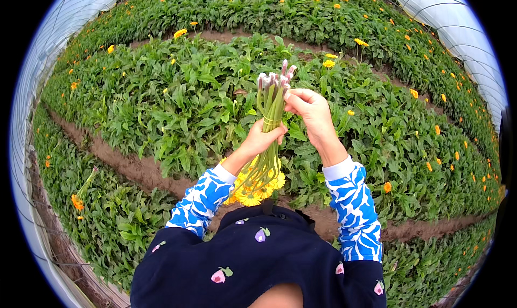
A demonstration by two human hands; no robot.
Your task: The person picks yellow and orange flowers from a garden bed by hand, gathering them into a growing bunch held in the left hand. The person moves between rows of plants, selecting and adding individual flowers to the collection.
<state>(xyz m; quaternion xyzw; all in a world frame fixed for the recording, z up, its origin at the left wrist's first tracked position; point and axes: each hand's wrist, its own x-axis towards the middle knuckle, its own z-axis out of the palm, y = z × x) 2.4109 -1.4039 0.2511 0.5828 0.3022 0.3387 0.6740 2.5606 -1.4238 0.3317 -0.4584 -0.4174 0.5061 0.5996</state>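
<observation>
My left hand (262, 138) is closed around the green stems of a bunch of yellow gerbera-like flowers (251, 191). The bunch hangs upside down, with its blooms near my body and its pale, reddish stem ends (276, 80) pointing up and away. A thin yellowish band (272, 120) circles the stems just above my left hand. My right hand (309, 106) is at the upper right side of the bunch, thumb and forefinger pinched together at a stem near its cut end. Whether a stem lies between those fingertips is hard to tell.
Leafy green flower beds (190, 90) with yellow and orange blooms spread in front and to both sides. Bare soil paths (149, 174) run between them. A bundle of orange flowers (77, 202) lies on the leaves at left. Ribbed plastic greenhouse walls (448, 21) rise at the edges.
</observation>
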